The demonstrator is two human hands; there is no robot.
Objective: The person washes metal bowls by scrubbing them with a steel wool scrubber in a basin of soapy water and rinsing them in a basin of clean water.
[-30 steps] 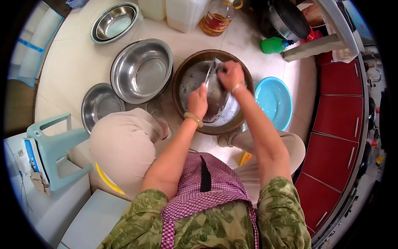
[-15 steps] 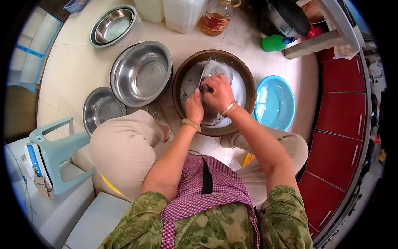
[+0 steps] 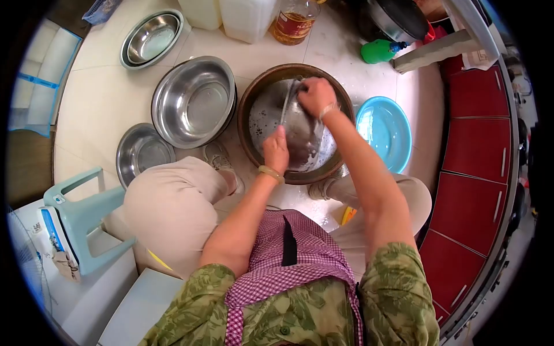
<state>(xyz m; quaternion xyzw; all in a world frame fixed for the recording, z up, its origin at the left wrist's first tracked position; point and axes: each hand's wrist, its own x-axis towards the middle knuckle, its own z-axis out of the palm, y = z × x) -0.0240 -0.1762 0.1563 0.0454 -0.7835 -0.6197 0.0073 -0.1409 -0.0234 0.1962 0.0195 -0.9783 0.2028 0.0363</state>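
Note:
In front of me a wide brown basin [image 3: 247, 135] holds grey, sudsy water. A shiny metal vessel [image 3: 303, 135], perhaps a bowl or pan, stands tilted in it, partly under the suds. My left hand [image 3: 276, 151] grips its near rim, thumb pointing up along the edge. My right hand [image 3: 317, 97] is closed and pressed to the far part of the vessel, blurred by motion. Its fingers hide most of what it holds, a dark scrubber that showed more clearly earlier.
Stacked steel basins [image 3: 194, 104], a smaller steel basin [image 3: 144, 153] and nested bowls [image 3: 153, 39] lie left. A blue plastic basin [image 3: 384, 135] sits right, before red cabinets [image 3: 476, 144]. Behind are an oil bottle [image 3: 293, 26], white jugs [image 3: 248, 20] and a green bottle [image 3: 378, 52].
My right hand has moved away from my left, up and right over the metal vessel. The vessel's rim has shifted slightly, and more of its shiny surface shows. My left hand keeps its grip.

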